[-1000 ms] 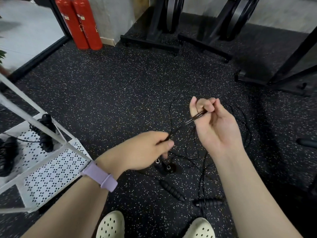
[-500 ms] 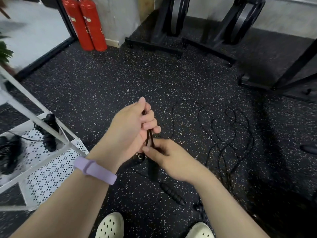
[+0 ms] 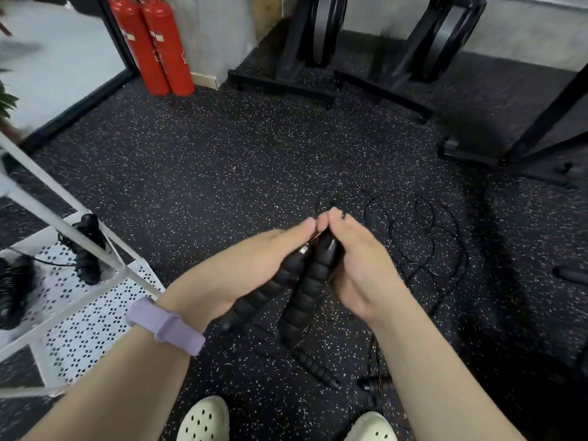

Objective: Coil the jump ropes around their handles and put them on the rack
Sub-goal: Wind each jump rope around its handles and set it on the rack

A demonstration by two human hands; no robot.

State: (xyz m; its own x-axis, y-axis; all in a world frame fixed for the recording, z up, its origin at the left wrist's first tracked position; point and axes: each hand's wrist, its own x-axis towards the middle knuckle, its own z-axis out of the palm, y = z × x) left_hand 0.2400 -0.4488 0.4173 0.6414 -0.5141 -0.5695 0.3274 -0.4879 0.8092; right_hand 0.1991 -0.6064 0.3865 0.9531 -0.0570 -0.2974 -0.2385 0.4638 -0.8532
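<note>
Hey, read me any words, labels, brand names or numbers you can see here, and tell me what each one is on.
No text is readable.
Fire extinguishers: pale labels, too blurred to read.
Jump rope handles, purple wristband, white rack: no visible lettering.

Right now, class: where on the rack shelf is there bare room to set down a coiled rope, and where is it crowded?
The shelf is bare across its near perforated part, between the coiled rope and the front rail. Its left end is crowded by a second bundle. On the floor, loose cord clutters the right; the stretch toward the extinguishers is bare.
</note>
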